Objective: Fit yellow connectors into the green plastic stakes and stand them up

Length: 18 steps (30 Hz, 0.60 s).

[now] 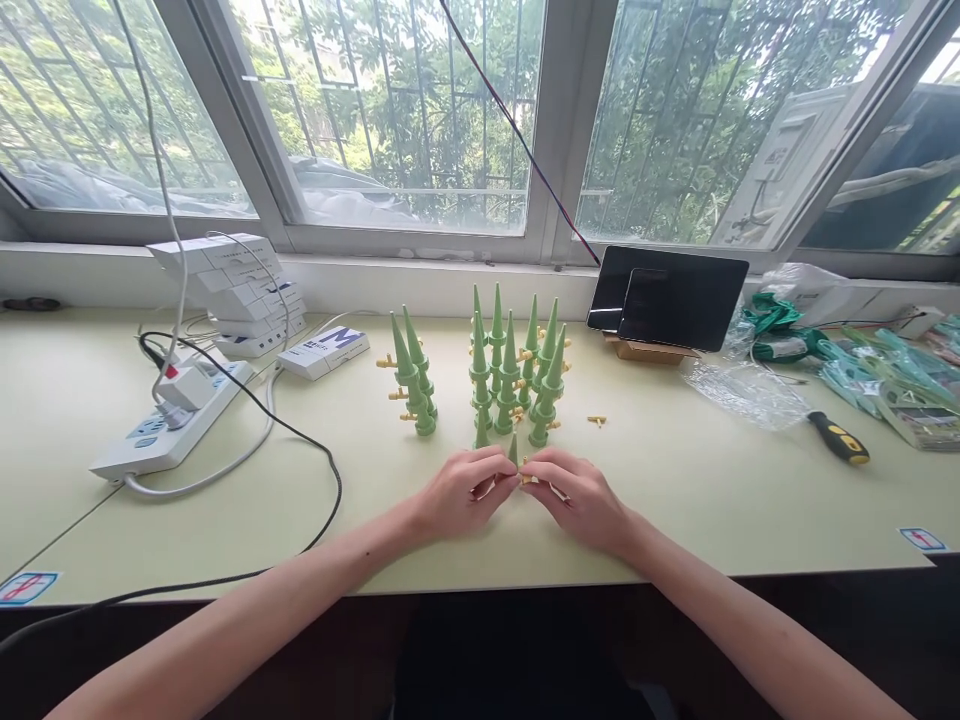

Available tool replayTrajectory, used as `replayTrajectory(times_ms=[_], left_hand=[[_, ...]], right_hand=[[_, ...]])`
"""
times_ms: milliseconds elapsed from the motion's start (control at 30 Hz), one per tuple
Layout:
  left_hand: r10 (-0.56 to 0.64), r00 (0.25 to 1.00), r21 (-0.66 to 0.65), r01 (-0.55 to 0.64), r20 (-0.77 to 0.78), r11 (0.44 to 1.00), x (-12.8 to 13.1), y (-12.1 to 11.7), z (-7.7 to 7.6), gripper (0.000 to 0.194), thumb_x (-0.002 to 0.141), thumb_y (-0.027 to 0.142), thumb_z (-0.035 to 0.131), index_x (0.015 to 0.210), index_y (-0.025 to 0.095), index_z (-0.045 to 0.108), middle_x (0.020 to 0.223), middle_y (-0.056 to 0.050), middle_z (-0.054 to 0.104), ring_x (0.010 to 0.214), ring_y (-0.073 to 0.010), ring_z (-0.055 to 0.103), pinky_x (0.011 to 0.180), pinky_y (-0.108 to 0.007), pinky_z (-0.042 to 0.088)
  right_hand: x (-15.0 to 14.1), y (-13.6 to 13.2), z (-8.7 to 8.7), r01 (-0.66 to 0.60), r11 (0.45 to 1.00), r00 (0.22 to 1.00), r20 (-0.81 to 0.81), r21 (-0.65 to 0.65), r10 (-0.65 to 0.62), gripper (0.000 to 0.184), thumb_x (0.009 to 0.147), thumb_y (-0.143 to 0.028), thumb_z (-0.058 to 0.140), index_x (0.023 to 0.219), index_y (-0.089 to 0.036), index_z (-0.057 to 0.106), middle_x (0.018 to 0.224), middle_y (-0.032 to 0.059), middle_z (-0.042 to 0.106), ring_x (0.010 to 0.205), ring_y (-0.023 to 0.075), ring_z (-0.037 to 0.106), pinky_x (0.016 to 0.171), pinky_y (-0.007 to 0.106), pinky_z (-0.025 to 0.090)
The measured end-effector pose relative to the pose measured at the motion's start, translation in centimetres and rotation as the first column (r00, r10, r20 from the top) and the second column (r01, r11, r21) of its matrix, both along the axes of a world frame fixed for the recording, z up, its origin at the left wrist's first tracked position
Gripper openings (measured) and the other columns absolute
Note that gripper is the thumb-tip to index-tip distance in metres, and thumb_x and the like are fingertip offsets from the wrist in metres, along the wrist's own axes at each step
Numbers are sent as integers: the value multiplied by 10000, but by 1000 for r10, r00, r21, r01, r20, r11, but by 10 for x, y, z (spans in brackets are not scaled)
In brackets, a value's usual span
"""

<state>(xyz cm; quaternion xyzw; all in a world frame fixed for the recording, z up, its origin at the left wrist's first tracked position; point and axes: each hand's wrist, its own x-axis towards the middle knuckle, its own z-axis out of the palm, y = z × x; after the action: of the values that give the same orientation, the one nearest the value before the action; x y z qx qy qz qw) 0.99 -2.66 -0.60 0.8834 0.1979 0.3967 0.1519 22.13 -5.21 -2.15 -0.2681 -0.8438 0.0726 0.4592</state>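
My left hand (466, 492) is closed, thumb and fingertips pinching a green plant-watering spike (514, 450) whose tip points up. Facing it, my right hand (577, 500) pinches a small yellow valve (527, 479) close against the spike; the fingers hide whether the two are joined. Behind my left hand another green spike (481, 436) shows only its tip. Further back, several green spikes stand upright with yellow valves sticking out sideways, in a left group (407, 375) and a middle group (508, 360). A loose yellow valve (597, 420) lies to their right.
At left are a white power strip (176, 415), a black cable (330, 460) and stacked white boxes (232, 290). Toward the right are a dark tablet (682, 295) on a cardboard stand, clear plastic bags (750, 393) and a screwdriver (838, 437). Windows line the back.
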Motion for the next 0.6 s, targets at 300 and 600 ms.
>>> replayTrajectory(times_ms=[300,600], left_hand=[[6,1000,25,-6,4,1000,0,0,-1,166,917,156,529,754,160,561,613,26,473,493,-75,344,476,-224,301],[52,997,87,-57,55,995,0,0,3,152,914,134,536,767,165,559,605,36,465,490,-71,324,461,-215,290]], right_hand=[[-1,1,1,24,999,1000,3,25,-24,151,990,-184,514,1063,-239,633,925,55,661,712,134,602,616,242,503],[1,1,1,56,998,998,5,-21,-56,120,984,-178,521,1039,-228,615,916,62,647,708,140,577,590,250,467]])
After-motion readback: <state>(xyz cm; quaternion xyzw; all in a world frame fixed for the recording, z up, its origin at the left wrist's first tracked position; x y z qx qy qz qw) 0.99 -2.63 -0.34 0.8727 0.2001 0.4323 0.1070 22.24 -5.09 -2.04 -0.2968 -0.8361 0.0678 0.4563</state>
